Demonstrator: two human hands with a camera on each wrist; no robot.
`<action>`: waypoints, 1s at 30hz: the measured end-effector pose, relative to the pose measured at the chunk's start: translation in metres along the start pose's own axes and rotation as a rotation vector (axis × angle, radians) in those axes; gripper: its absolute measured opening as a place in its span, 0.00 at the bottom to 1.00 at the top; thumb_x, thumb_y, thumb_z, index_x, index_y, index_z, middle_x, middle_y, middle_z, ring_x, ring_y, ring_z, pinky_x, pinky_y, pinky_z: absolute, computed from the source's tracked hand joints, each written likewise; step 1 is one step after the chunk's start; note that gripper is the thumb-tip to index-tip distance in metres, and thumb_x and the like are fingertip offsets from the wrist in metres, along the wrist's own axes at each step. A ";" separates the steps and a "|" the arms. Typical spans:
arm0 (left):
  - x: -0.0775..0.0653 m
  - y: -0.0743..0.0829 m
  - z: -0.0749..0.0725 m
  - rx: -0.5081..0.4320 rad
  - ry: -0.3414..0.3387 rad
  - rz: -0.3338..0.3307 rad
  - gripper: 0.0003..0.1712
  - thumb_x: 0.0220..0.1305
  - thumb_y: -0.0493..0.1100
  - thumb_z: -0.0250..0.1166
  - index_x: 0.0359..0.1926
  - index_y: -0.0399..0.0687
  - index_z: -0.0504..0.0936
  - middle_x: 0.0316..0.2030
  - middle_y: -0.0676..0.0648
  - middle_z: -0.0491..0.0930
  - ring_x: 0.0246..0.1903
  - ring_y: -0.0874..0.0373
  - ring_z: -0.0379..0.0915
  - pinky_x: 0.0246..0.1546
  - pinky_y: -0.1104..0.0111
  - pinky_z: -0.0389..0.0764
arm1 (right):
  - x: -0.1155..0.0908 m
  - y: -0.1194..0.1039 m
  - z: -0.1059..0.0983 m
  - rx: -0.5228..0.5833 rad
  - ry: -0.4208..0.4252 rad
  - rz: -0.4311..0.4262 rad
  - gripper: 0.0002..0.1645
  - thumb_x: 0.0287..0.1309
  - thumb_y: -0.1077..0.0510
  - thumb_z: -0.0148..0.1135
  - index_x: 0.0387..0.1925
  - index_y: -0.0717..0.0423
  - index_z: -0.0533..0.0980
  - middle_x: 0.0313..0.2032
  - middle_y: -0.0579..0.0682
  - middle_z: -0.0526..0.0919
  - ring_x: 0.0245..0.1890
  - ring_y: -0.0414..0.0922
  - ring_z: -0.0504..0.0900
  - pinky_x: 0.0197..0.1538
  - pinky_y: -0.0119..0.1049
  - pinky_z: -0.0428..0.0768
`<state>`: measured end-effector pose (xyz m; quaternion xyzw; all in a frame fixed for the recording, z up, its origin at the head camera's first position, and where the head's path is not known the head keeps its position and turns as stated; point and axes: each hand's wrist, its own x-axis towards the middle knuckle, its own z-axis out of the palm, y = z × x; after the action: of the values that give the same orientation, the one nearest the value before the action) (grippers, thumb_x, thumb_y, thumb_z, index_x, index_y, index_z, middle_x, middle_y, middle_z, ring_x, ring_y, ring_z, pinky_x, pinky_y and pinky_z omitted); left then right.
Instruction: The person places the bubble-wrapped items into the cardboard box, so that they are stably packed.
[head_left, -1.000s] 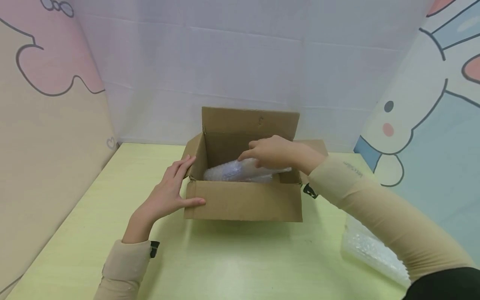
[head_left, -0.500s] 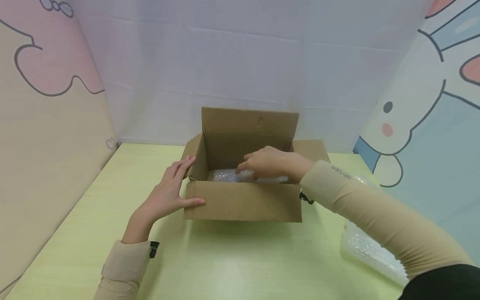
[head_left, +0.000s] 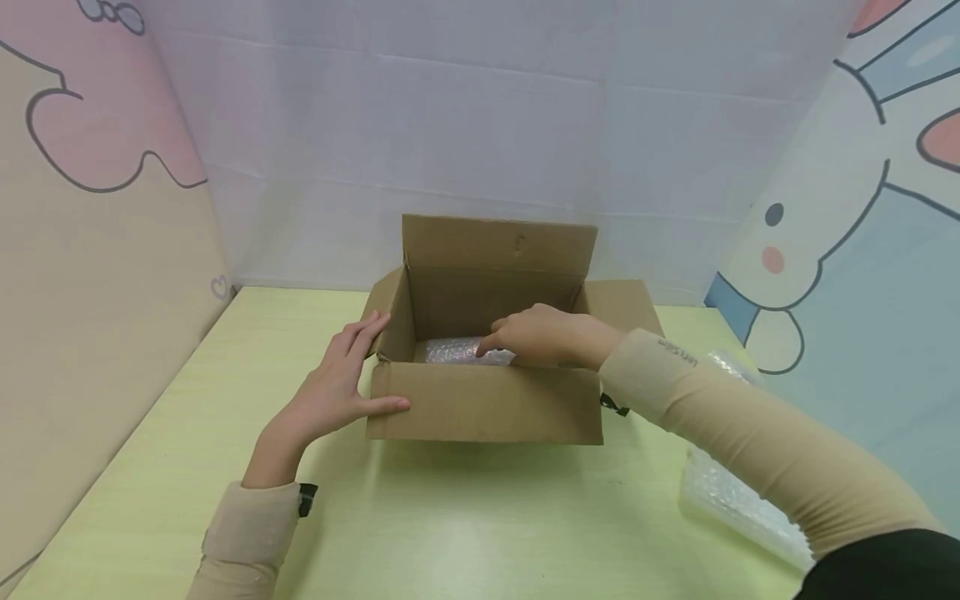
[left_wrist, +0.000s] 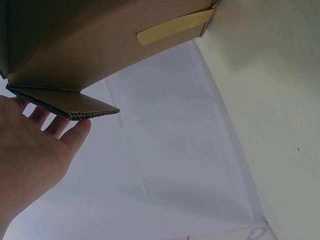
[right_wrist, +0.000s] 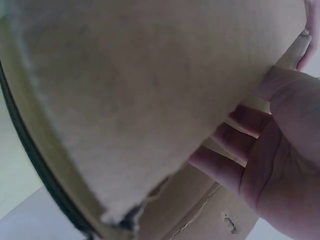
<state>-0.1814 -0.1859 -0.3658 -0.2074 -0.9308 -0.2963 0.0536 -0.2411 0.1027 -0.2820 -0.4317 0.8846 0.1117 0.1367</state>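
Note:
A brown cardboard box [head_left: 487, 404] with raised flaps stands at the table's middle. My left hand [head_left: 333, 392] holds its left front corner, fingers along the left flap and thumb on the front flap. In the left wrist view, the fingers [left_wrist: 55, 127] lie against the flap [left_wrist: 75, 102]. Inside the box, a bubble-wrapped bundle [head_left: 453, 350] lies low behind the front flap. My right hand [head_left: 543, 333] reaches over it with the index fingertip on the wrap. The right wrist view shows several spread, fairly straight fingers [right_wrist: 217, 167], their tips hidden behind the flap [right_wrist: 140, 100].
A sheet of bubble wrap [head_left: 742, 500] lies on the pale yellow table [head_left: 450, 525] at right, partly under my right forearm. A white sheet [head_left: 480, 125] hangs behind the box. Side panels with cartoon drawings [head_left: 810, 275] flank the table.
The right hand has gone down into the box. The bubble-wrapped bundle has sunk from a raised, tilted position to lying low inside. My left hand and the box have stayed in place.

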 end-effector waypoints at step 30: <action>-0.004 -0.001 -0.004 0.010 -0.016 -0.033 0.67 0.43 0.67 0.74 0.77 0.64 0.43 0.74 0.44 0.49 0.73 0.41 0.45 0.56 0.37 0.69 | -0.114 0.058 -0.028 0.263 0.369 0.176 0.25 0.65 0.58 0.59 0.63 0.48 0.72 0.52 0.51 0.81 0.45 0.46 0.83 0.43 0.43 0.80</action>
<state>-0.1786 -0.1903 -0.3645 -0.1943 -0.9359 -0.2909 0.0423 -0.2240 0.2122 -0.2122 -0.3445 0.9357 -0.0736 0.0177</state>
